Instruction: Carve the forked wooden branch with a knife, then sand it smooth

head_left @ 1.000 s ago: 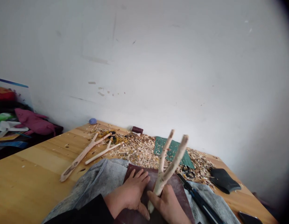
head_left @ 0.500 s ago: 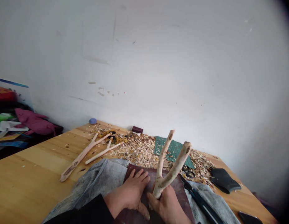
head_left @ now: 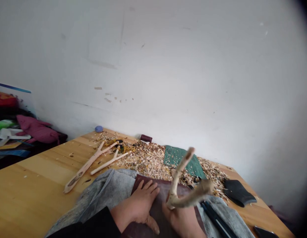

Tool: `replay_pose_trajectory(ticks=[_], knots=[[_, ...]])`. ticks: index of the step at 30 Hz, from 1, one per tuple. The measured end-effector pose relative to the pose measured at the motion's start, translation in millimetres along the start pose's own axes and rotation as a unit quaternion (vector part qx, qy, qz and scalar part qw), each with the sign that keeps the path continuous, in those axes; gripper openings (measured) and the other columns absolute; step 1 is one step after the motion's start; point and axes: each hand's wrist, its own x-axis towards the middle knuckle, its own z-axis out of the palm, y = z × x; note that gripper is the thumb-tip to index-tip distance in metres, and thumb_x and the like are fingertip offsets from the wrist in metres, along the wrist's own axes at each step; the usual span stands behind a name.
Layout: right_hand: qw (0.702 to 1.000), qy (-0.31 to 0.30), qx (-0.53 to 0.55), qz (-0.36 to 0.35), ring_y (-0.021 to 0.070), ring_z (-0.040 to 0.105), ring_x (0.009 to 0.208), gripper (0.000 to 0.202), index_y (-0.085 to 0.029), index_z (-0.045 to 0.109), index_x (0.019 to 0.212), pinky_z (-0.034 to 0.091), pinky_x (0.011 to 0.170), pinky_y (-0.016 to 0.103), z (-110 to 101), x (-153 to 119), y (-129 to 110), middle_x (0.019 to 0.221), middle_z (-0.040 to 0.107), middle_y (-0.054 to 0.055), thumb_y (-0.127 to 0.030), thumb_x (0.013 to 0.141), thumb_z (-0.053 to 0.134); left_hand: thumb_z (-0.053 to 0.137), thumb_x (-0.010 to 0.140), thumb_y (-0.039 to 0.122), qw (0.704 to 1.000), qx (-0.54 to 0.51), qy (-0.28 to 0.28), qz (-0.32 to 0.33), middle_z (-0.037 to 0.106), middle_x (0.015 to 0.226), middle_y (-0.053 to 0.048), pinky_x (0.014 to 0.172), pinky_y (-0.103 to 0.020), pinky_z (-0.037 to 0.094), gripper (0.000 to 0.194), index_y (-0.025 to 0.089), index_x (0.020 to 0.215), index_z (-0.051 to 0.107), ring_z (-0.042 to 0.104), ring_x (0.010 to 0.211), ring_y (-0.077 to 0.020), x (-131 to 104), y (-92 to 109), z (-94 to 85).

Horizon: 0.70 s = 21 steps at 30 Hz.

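Note:
A pale, peeled Y-shaped forked branch (head_left: 173,198) is gripped at its lower stem by my right hand (head_left: 181,218), its two prongs pointing up and to the right. My left hand (head_left: 140,205) lies flat with fingers spread on a dark maroon sheet (head_left: 159,211), which looks like leather. Under that sheet is a grey cloth (head_left: 98,195). A black and blue long tool (head_left: 216,216), partly behind the branch, rests on the cloth to the right of my right hand. The stem's lower end is hidden in my fist.
Two more forked sticks (head_left: 86,167) lie on the wooden table (head_left: 31,185) to the left. Wood shavings (head_left: 148,162) are heaped toward the wall, around a green cloth (head_left: 175,157). A black piece (head_left: 239,193) and a dark flat object (head_left: 264,231) lie at the right.
The forked branch has tipped to the right and down, its prongs now lower and blurred. My right hand has turned with it. My left hand stays put.

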Motion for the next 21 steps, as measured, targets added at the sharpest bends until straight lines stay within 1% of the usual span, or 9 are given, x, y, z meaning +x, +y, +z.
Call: replay_pose_trajectory(ticks=[2, 4, 7, 9, 11, 14, 17, 19, 21], knots=[[0.999, -0.042, 0.022, -0.023, 0.0144, 0.057, 0.056, 0.010, -0.022, 0.054, 0.061, 0.040, 0.054, 0.022, -1.4, -2.5, -10.8, 0.060, 0.063, 0.000, -0.023, 0.072, 0.054, 0.073, 0.049, 0.079, 1.000, 0.007, -0.003, -0.005, 0.023, 0.157, -0.020, 0.113, -0.066, 0.008, 0.127, 0.017, 0.151, 0.028, 0.013, 0.145, -0.0422, 1.3, -0.7, 1.1], [0.995, -0.071, 0.066, -0.023, 0.0143, 0.058, 0.058, 0.011, -0.022, 0.054, 0.063, 0.042, 0.057, 0.022, -1.6, -3.3, -20.2, 0.063, 0.064, 0.000, -0.025, 0.074, 0.054, 0.075, 0.049, 0.076, 1.000, 0.009, -0.004, -0.010, 0.022, 0.158, -0.018, 0.112, -0.068, 0.008, 0.127, 0.021, 0.152, 0.025, 0.012, 0.145, -0.0414, 2.0, -1.1, 1.8], [0.988, -0.083, 0.132, 0.006, 0.0164, 0.062, 0.063, 0.016, -0.022, 0.057, 0.067, 0.046, 0.061, 0.024, 0.5, -1.7, -25.4, 0.067, 0.067, 0.003, -0.031, 0.079, 0.054, 0.076, 0.050, 0.075, 1.000, 0.003, -0.008, -0.013, 0.022, 0.159, -0.016, 0.112, -0.067, 0.009, 0.124, 0.025, 0.152, 0.025, 0.012, 0.146, -0.0402, 1.8, -1.3, 1.8], [0.986, -0.075, 0.147, 0.021, 0.0188, 0.065, 0.070, 0.018, -0.021, 0.060, 0.071, 0.048, 0.065, 0.025, 3.4, 0.4, -21.4, 0.073, 0.070, 0.005, -0.034, 0.082, 0.054, 0.075, 0.050, 0.076, 1.000, 0.000, -0.009, -0.014, 0.023, 0.158, -0.016, 0.113, -0.066, 0.008, 0.125, 0.023, 0.152, 0.026, 0.013, 0.145, -0.0407, 1.2, -1.3, 1.2], [0.992, -0.042, 0.113, 0.035, 0.0207, 0.067, 0.072, 0.021, -0.022, 0.063, 0.073, 0.049, 0.066, 0.026, 6.7, 2.2, -13.2, 0.075, 0.072, 0.006, -0.037, 0.083, 0.054, 0.073, 0.049, 0.078, 1.000, -0.001, -0.007, -0.013, 0.023, 0.158, -0.017, 0.113, -0.066, 0.007, 0.126, 0.020, 0.152, 0.028, 0.013, 0.145, -0.0418, 0.7, -1.6, 0.8], [0.998, -0.005, -0.022, 0.054, 0.0216, 0.067, 0.062, 0.026, -0.022, 0.063, 0.068, 0.045, 0.058, 0.026, 8.9, 3.2, -0.9, 0.067, 0.070, 0.007, -0.039, 0.084, 0.053, 0.071, 0.051, 0.080, 1.000, -0.003, -0.007, -0.005, 0.022, 0.158, -0.019, 0.114, -0.065, 0.007, 0.126, 0.015, 0.151, 0.029, 0.013, 0.145, -0.0415, 0.5, -2.9, 1.1], [0.992, -0.022, -0.109, 0.054, 0.0207, 0.064, 0.053, 0.023, -0.021, 0.063, 0.066, 0.037, 0.051, 0.026, 6.2, 2.3, 1.9, 0.060, 0.068, 0.008, -0.035, 0.083, 0.054, 0.071, 0.052, 0.079, 1.000, -0.009, -0.006, 0.003, 0.021, 0.158, -0.020, 0.114, -0.066, 0.006, 0.127, 0.012, 0.151, 0.028, 0.012, 0.145, -0.0416, 0.9, -4.6, 2.9], [0.994, -0.054, -0.084, 0.036, 0.0192, 0.063, 0.053, 0.020, -0.020, 0.062, 0.067, 0.036, 0.050, 0.025, 3.5, 1.1, -2.5, 0.060, 0.068, 0.006, -0.031, 0.081, 0.054, 0.073, 0.052, 0.077, 1.000, -0.012, -0.002, 0.002, 0.020, 0.158, -0.019, 0.113, -0.067, 0.006, 0.127, 0.015, 0.152, 0.025, 0.011, 0.145, -0.0416, 1.2, -5.3, 4.2], [0.996, -0.090, -0.008, 0.016, 0.0171, 0.061, 0.054, 0.021, -0.021, 0.059, 0.064, 0.037, 0.051, 0.024, 1.5, 0.0, -9.7, 0.060, 0.066, 0.004, -0.030, 0.082, 0.052, 0.075, 0.052, 0.075, 1.000, -0.013, 0.001, -0.002, 0.021, 0.158, -0.018, 0.112, -0.068, 0.006, 0.126, 0.019, 0.152, 0.024, 0.011, 0.145, -0.0413, 1.5, -5.3, 5.0]])
